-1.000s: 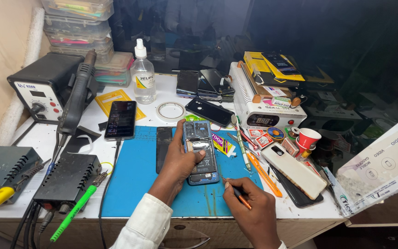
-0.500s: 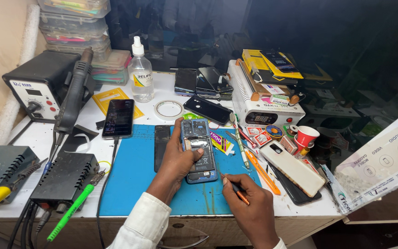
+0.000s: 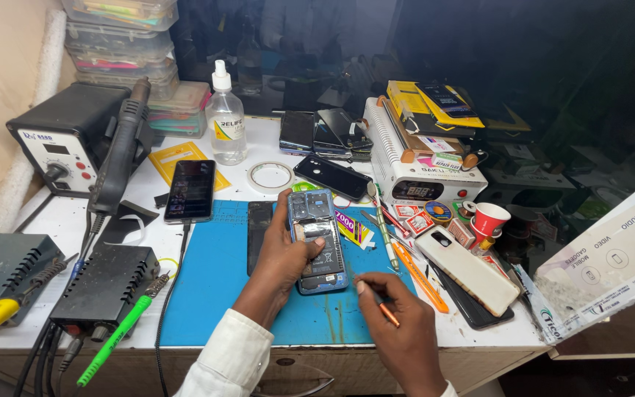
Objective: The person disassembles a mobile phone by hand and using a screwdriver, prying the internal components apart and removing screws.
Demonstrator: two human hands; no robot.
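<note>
An opened smartphone (image 3: pixel 316 242), its back cover removed so that the battery and circuit boards show, lies face down on the blue work mat (image 3: pixel 214 294) near the front edge of the white bench (image 3: pixel 60 220). The person's left hand (image 3: pixel 282 257) grips the phone from its left side, thumb laid across the middle and fingers curled round the edge, closed firmly on the body. The right hand (image 3: pixel 398 331), just right of the phone's lower corner, has its fingers pinched shut on a thin orange-handled tool (image 3: pixel 382 307), whose tip lies close to the phone; whether it touches cannot be told. A dark rectangular panel (image 3: pixel 259 228) rests on the mat partly under the left hand. To the right lie tweezers (image 3: pixel 382 224), an orange cutter (image 3: pixel 419 276) and a white-backed phone (image 3: pixel 468 268), with a red cup (image 3: pixel 490 218) beyond. To the left a black phone (image 3: pixel 190 190) lies screen up, near a hot-air station (image 3: pixel 67 136), a green-handled tool (image 3: pixel 115 338) and a clear plastic bottle (image 3: pixel 225 117).
</note>
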